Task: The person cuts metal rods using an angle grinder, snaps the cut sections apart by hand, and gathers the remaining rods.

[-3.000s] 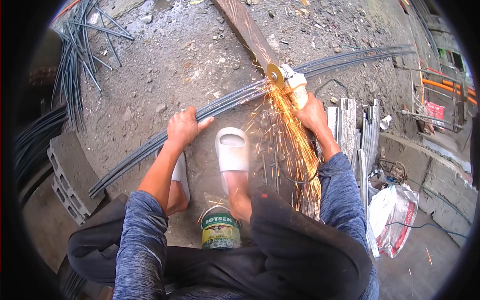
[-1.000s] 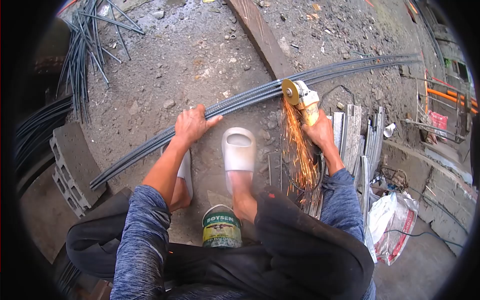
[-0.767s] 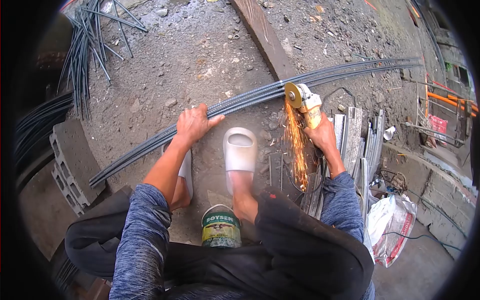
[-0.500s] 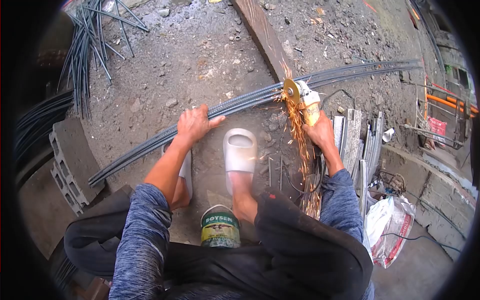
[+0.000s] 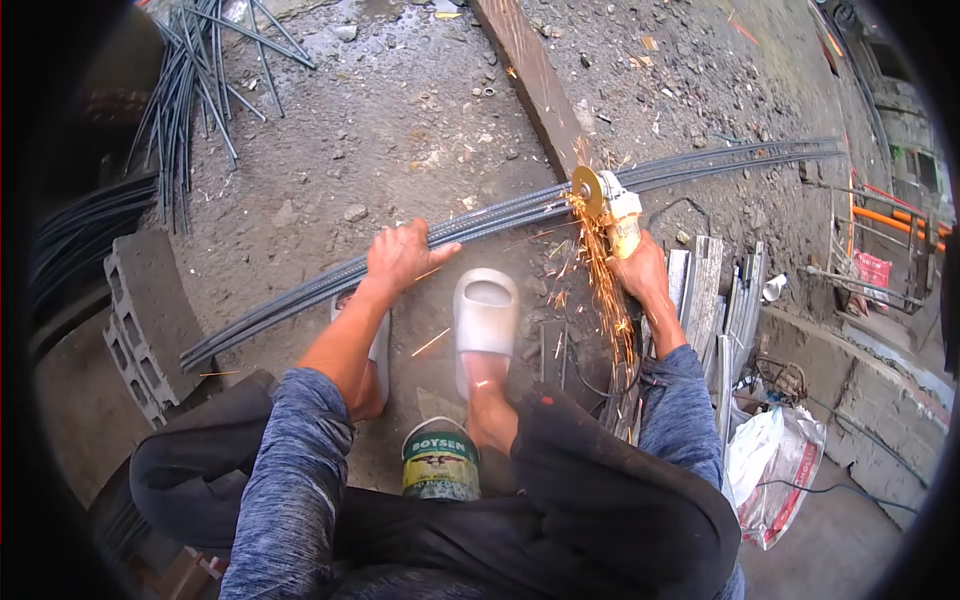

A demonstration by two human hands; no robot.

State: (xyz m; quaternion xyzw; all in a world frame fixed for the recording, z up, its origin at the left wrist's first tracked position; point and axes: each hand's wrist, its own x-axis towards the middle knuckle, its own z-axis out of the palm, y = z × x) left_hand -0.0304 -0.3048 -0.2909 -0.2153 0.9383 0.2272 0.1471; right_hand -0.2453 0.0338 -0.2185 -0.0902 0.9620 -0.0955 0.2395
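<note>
Our cut through the steel bars [image 5: 500,216] looks under way, not finished.
The bars cross the near end of the plank [image 5: 530,80]. Left of the plank, our left hand [image 5: 398,258] grasps them, thumb outstretched; by its near end, our right hand [image 5: 640,270] grips the sparking grinder [image 5: 625,222]. Bars extend both sides of the disc [image 5: 588,190]; how many are severed, we cannot tell.

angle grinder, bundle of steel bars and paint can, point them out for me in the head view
Angle grinder [image 5: 622,208]: head view, on its pale front housing
Bundle of steel bars [image 5: 500,216]: head view, mid-length, between the hands
Paint can [image 5: 441,467]: head view, on its label
</note>
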